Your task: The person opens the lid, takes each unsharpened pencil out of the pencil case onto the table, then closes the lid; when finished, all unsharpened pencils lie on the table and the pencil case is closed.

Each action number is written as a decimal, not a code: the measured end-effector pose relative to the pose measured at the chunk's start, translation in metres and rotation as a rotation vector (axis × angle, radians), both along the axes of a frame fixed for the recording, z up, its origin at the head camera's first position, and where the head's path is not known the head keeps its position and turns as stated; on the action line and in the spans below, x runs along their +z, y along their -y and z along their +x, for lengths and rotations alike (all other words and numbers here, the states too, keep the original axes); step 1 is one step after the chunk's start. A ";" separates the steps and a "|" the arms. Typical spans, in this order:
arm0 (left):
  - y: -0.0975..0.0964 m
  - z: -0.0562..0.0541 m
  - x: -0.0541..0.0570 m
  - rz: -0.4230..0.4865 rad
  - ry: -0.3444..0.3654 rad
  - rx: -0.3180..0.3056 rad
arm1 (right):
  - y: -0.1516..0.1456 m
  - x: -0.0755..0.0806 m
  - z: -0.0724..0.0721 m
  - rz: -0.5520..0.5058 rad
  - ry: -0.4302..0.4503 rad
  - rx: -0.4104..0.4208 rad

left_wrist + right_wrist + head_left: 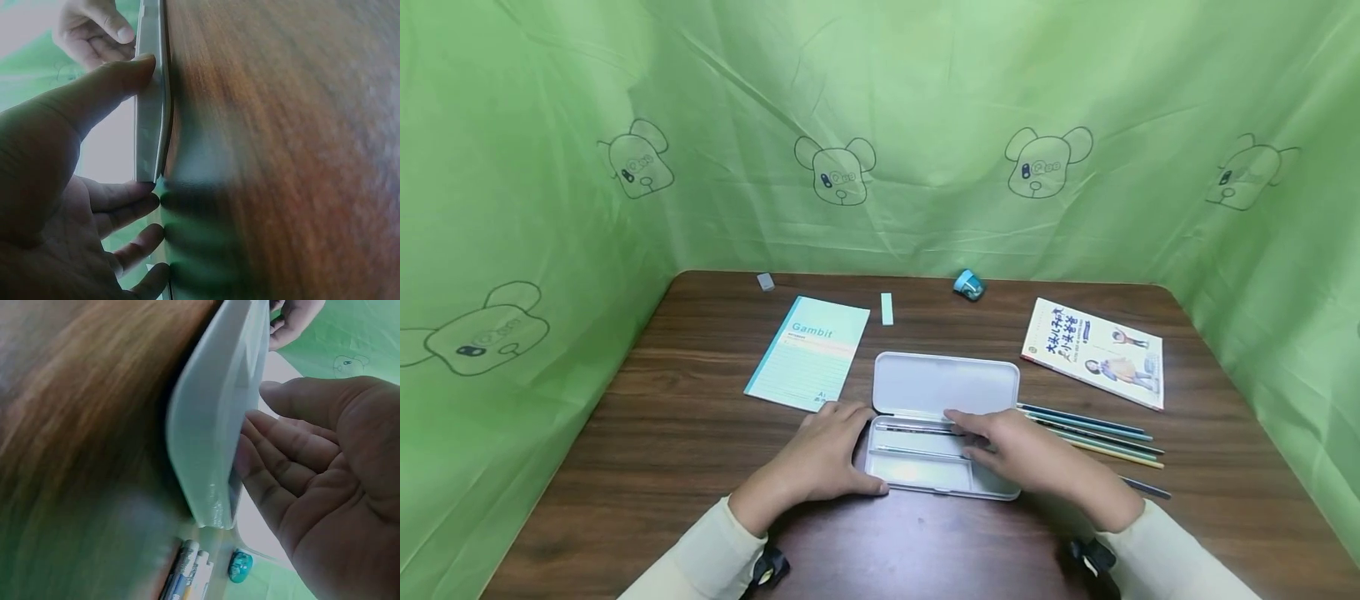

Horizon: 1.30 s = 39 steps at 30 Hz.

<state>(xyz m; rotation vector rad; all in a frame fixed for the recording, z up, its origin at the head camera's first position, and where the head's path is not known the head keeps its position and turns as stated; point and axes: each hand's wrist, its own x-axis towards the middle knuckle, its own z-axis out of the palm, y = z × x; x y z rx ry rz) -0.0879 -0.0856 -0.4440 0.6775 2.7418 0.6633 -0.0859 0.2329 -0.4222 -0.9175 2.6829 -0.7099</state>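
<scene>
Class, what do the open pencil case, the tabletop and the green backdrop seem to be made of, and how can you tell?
Pencil case: probably painted metal, perhaps hard plastic, smooth and glossy; its thin walls catch bright highlights.
Tabletop: wood or wood-look laminate, softly glossy; dark grain and a pale reflection show.
Green backdrop: thin fabric or plastic sheeting, faintly shiny; it hangs in creases.
</scene>
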 end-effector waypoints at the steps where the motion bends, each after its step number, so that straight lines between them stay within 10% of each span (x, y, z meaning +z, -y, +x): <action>1: 0.000 0.000 0.000 -0.001 0.003 0.001 | 0.000 -0.001 0.000 0.001 -0.002 0.002; 39: 0.000 0.000 0.001 -0.003 -0.001 -0.011 | 0.008 -0.008 -0.002 0.050 -0.124 0.001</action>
